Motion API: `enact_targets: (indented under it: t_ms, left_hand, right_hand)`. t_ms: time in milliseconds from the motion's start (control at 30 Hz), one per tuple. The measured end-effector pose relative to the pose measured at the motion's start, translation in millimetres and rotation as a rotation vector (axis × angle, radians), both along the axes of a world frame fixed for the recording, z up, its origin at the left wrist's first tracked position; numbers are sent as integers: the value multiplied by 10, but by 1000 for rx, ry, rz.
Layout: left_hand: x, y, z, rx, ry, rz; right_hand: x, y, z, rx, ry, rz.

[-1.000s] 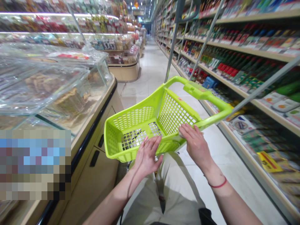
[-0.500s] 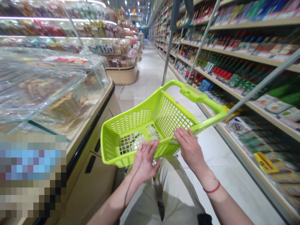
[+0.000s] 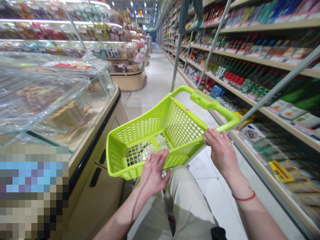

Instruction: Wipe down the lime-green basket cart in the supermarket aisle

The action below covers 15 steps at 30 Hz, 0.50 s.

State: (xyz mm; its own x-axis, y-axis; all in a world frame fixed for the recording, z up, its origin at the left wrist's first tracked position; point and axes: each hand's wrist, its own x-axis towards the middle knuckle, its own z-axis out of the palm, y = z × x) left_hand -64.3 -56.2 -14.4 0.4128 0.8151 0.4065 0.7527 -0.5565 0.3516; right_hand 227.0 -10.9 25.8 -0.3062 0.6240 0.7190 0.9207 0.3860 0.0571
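A lime green plastic basket (image 3: pixel 150 133) with mesh walls hangs tilted in front of me above my legs, and nothing lies inside it. My left hand (image 3: pixel 153 168) lies over its near rim, fingers together and curved onto the inside wall. My right hand (image 3: pixel 221 153) is closed on the right rim, just below the thick green handle (image 3: pixel 207 101), which points away to the right.
A glass-topped display counter (image 3: pixel 62 100) with food under clear lids runs along my left. Long shelves (image 3: pixel 262 60) of bottles and packets line the right side, with slanted grey metal poles (image 3: pixel 176 56) in front. The tiled aisle (image 3: pixel 155 76) stretches ahead between them.
My right hand has slid rightward along the basket's rim toward the handle. The left hand has stayed on the near rim, and the basket has shifted slightly left.
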Motion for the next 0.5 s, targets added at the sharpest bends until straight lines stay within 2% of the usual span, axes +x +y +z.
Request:
enact_targets:
  t_ms: [300, 400, 500]
  left_hand:
    - [10, -7, 14, 1, 2, 3]
    - [11, -3, 12, 9, 6, 6]
    - [9, 0, 5, 16, 14, 11]
  right_hand:
    - [-439, -83, -166, -100, 7, 127]
    - [-367, -62, -133, -107, 2, 144]
    - [-158, -20, -46, -96, 5, 122]
